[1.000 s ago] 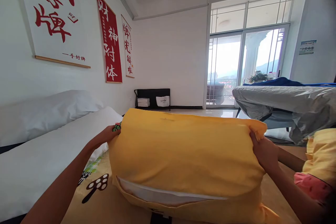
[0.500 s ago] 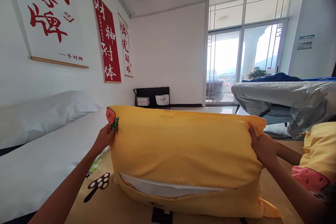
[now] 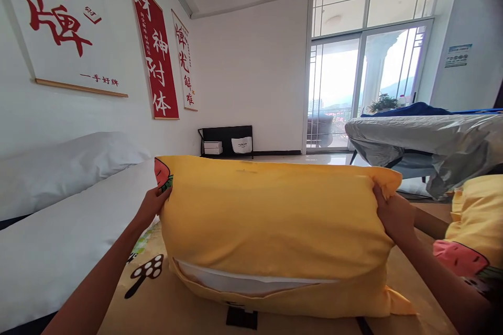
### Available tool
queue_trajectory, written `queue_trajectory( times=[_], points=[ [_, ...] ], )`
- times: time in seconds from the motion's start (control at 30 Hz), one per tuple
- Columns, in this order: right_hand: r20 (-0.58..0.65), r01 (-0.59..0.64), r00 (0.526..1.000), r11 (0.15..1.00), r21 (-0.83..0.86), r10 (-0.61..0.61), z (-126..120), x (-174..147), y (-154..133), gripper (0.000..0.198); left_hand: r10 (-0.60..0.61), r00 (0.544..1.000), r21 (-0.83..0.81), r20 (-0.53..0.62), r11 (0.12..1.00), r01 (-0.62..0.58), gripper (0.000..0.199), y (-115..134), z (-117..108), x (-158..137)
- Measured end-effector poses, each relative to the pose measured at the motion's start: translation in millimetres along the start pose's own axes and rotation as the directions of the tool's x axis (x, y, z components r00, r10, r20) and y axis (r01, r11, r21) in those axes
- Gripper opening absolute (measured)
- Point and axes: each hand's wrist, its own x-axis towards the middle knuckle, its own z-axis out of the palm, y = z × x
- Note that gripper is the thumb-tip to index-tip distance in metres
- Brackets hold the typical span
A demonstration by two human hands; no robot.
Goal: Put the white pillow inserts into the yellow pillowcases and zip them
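Observation:
A yellow pillow (image 3: 271, 214) stands on its long edge in front of me, its back side facing me. Low on that side, a long slit in the cover gapes and shows the white inner pillow (image 3: 251, 281). My left hand (image 3: 153, 207) grips the upper left corner, by a printed strawberry. At the upper right corner, my right hand (image 3: 395, 214) is closed on the fabric, and the corner tip folds over above the fingers. Underneath lies a tan printed sheet (image 3: 129, 319).
To the left are white cushions (image 3: 70, 230) along the wall. Another yellow pillow (image 3: 479, 214) lies at the right edge. A table under a plastic cover (image 3: 424, 133) stands back right, near glass doors (image 3: 334, 94). A low black rack (image 3: 228, 138) is by the far wall.
Both hands keep their hold on the pillow's upper corners. The pillow's top is slightly wider between the hands, and the view has tilted down a little.

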Motion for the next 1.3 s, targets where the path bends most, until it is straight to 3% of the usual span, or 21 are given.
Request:
queue_trajectory(
  times=[0.23,0.53,0.8,1.3],
  points=[
    [0.060,-0.088,0.993,0.986,-0.142,0.097,-3,-3,-9,0.054,-0.102,0.985,-0.117,0.136,0.986,0.118,0.039,10,-1,-3],
    [0.079,-0.095,0.991,0.978,-0.187,0.111,-7,-6,-14,0.053,-0.073,0.993,-0.133,0.097,0.987,0.086,0.046,1,4,0],
    [0.064,-0.102,0.991,0.977,-0.188,0.116,-6,-5,-15,0.054,-0.065,0.996,0.099,-0.057,0.993,0.071,0.047,-10,15,6],
    [0.028,-0.123,0.991,0.985,-0.124,0.128,0,-4,-9,0.052,0.011,0.993,0.298,-0.118,0.954,0.025,0.044,-16,18,16]
  ],
)
